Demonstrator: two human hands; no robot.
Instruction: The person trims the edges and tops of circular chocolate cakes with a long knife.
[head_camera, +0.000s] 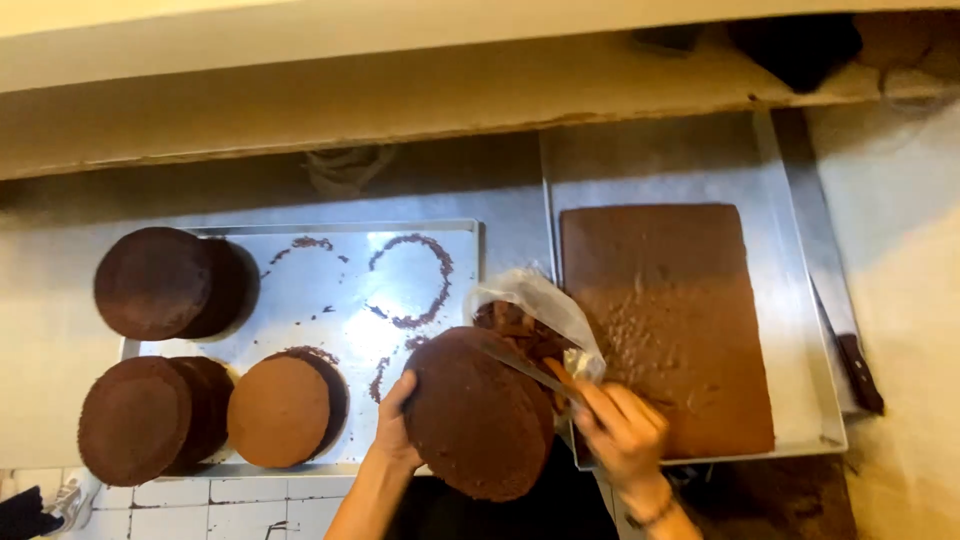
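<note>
My left hand (393, 425) grips the round chocolate cake (478, 415) at its nine-o'clock edge, off the baking tray's (300, 235) front rim; my right hand (625, 430) pinches a knife (525, 368) by the plastic bag (535, 310).

Bare forearms and two bare hands, seen from a head-worn camera.

The left hand (393, 425) and its forearm rise from the bottom edge of the frame with no sleeve, glove or watch in view; the arm is bare as far down as the picture shows. The right hand (625, 432) is also ungloved, its fingers (603, 398) bare and without rings that can be made out. A thin dark band or bracelet (652, 517) circles the right wrist, just above the lower edge. Between the two arms lies a dark area that may be the person's clothing, too dim to tell.
</note>
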